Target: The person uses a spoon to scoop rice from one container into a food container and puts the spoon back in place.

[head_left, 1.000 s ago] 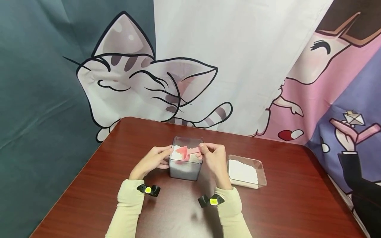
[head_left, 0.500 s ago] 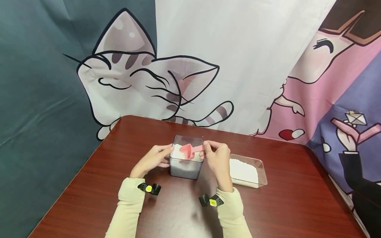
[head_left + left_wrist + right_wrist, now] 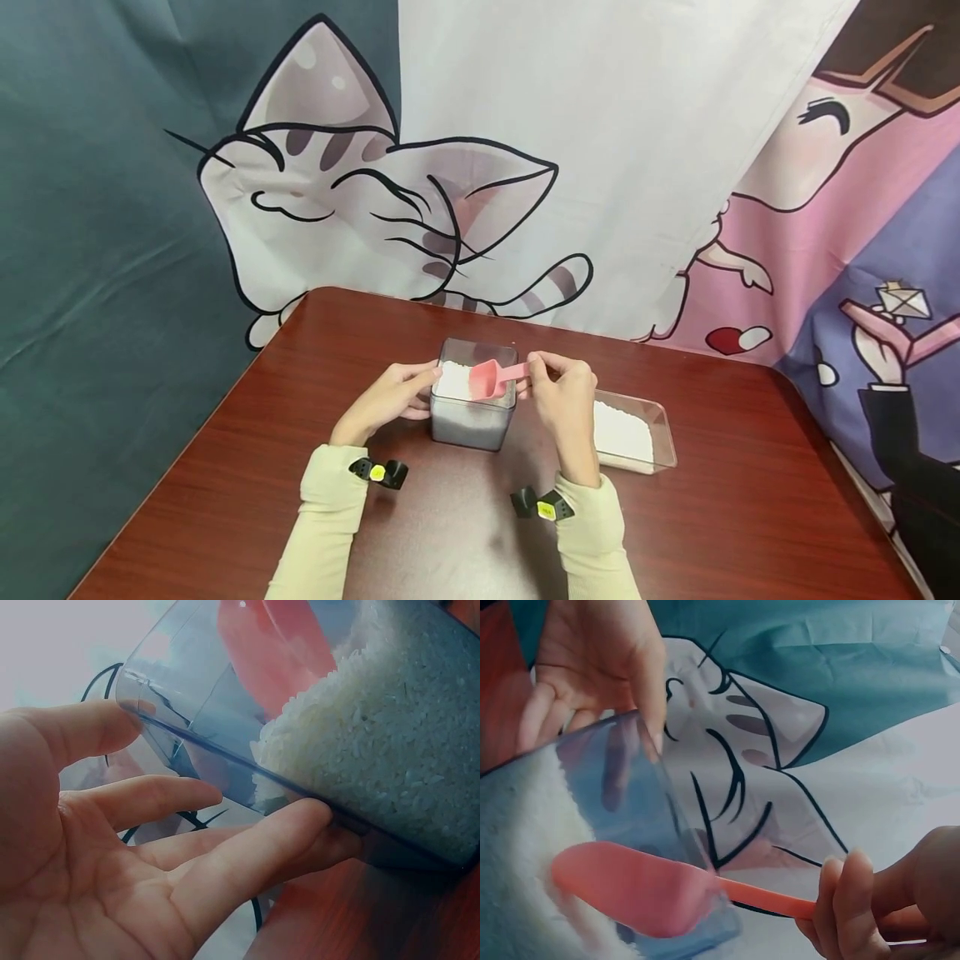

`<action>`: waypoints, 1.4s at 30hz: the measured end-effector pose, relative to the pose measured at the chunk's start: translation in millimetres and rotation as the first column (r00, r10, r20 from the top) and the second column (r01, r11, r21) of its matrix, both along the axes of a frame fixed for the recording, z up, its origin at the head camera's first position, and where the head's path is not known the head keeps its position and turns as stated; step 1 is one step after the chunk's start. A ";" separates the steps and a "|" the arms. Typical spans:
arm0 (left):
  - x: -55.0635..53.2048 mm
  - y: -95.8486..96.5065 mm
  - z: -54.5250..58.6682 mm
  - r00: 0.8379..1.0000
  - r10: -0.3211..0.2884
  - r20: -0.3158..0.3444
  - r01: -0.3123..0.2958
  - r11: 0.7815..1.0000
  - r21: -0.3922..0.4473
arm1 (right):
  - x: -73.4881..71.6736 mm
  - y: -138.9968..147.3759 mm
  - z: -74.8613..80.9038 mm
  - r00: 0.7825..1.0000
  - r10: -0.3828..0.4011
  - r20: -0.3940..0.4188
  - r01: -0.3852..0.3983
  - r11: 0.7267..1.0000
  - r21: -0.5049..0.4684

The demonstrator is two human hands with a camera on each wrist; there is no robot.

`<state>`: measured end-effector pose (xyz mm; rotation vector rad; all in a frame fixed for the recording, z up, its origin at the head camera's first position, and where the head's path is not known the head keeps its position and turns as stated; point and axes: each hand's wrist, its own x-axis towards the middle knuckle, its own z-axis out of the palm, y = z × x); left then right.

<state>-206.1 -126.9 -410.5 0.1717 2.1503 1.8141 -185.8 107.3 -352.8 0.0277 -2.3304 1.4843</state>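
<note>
A clear, grey-tinted square container [image 3: 471,427] of white rice [image 3: 390,727] stands on the table. My left hand [image 3: 387,402] rests against its left side, thumb at the rim and nearly straight fingers along the wall. From the right, my right hand [image 3: 564,400] pinches the handle of a pink scoop [image 3: 487,380]. The scoop's bowl is inside the container; in the left wrist view it meets the rice. In the right wrist view the scoop [image 3: 645,889] shows partly through the clear wall. I cannot tell whether rice lies in its bowl.
Right of my right hand sits a shallow clear tray [image 3: 663,437] with white grains in it. The reddish-brown table [image 3: 742,467] reaches back to a cloth backdrop [image 3: 480,75] printed with cartoon figures. Each wrist wears a black band.
My right hand and the scoop have shifted right across the container, and the scoop's bowl has turned. My left hand stays against the container's side.
</note>
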 end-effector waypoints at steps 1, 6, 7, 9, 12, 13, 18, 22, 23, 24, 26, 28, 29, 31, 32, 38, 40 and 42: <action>0.1 -0.1 -0.2 1.000 0.000 0.000 0.000 1.000 -0.002 | -1.0 -0.9 -1.8 1.000 -0.004 0.004 0.004 1.000 0.017; 0.5 -0.9 0.7 1.000 0.004 0.001 -0.004 1.000 0.003 | -6.2 -8.0 -11.3 0.999 -0.028 0.031 0.026 0.998 0.063; 0.6 -1.0 1.3 1.000 0.002 -0.001 -0.002 1.000 0.004 | -7.5 -9.3 -13.5 0.999 -0.028 0.036 0.025 0.997 0.073; 0.6 -1.0 2.3 1.000 -0.002 -0.006 0.002 1.000 0.006 | -9.6 -11.5 -16.9 0.998 -0.029 0.052 0.025 0.997 0.077; 0.4 -0.5 3.0 1.000 -0.003 -0.003 0.003 1.000 0.004 | -11.6 -12.6 -20.1 0.997 -0.010 0.074 0.006 0.999 0.053; 0.4 -0.4 2.8 1.000 -0.003 -0.003 0.003 1.000 0.003 | -11.9 -12.2 -20.6 0.997 -0.010 0.079 0.006 0.999 0.046; 0.6 -0.2 0.9 1.000 -0.013 -0.002 0.013 1.000 0.005 | -11.6 -8.2 -19.9 0.990 0.019 0.143 -0.013 0.999 -0.038; 0.2 0.0 0.3 1.000 -0.021 -0.007 0.021 1.000 0.016 | -11.9 -5.2 -17.6 0.983 0.046 0.177 -0.026 0.993 -0.114; -0.1 0.0 0.4 1.000 -0.018 -0.006 0.018 1.000 0.018 | -12.2 -4.7 -16.9 0.982 0.066 0.178 -0.038 0.987 -0.154; -0.3 -0.1 0.5 1.000 -0.017 -0.006 0.017 1.000 0.018 | -12.5 -4.2 -16.5 0.981 0.083 0.176 -0.049 0.980 -0.194; -0.7 -0.4 0.7 1.000 -0.012 -0.005 0.012 1.000 0.016 | -13.4 -3.8 -16.1 0.980 0.104 0.170 -0.060 0.968 -0.242; -0.8 -0.6 1.2 1.000 -0.007 -0.002 0.007 1.000 0.014 | -14.1 -4.0 -16.3 0.977 0.125 0.170 -0.075 0.958 -0.277; -0.8 -0.7 1.2 1.000 -0.004 0.001 0.004 1.000 0.011 | -14.4 -4.2 -16.5 0.976 0.137 0.170 -0.084 0.954 -0.287; -0.7 -0.9 0.9 1.000 -0.005 0.003 0.005 1.000 0.011 | -14.6 -4.7 -17.2 0.972 0.155 0.178 -0.097 0.950 -0.296; -0.7 -1.0 0.5 1.000 -0.008 0.001 0.008 1.000 0.011 | -14.9 -4.9 -17.6 0.969 0.172 0.180 -0.108 0.943 -0.316; 3.7 0.2 6.7 1.000 -0.018 -0.002 0.018 1.000 0.023 | -16.6 -2.7 -19.6 0.957 0.224 0.183 -0.129 0.897 -0.424; 3.8 0.3 7.2 1.000 -0.016 -0.003 0.016 1.000 0.022 | -16.4 -2.8 -19.4 0.957 0.228 0.181 -0.131 0.893 -0.430; 3.5 0.1 7.7 1.000 -0.010 -0.002 0.010 1.000 0.016 | -15.3 -4.4 -18.8 0.958 0.219 0.184 -0.131 0.908 -0.398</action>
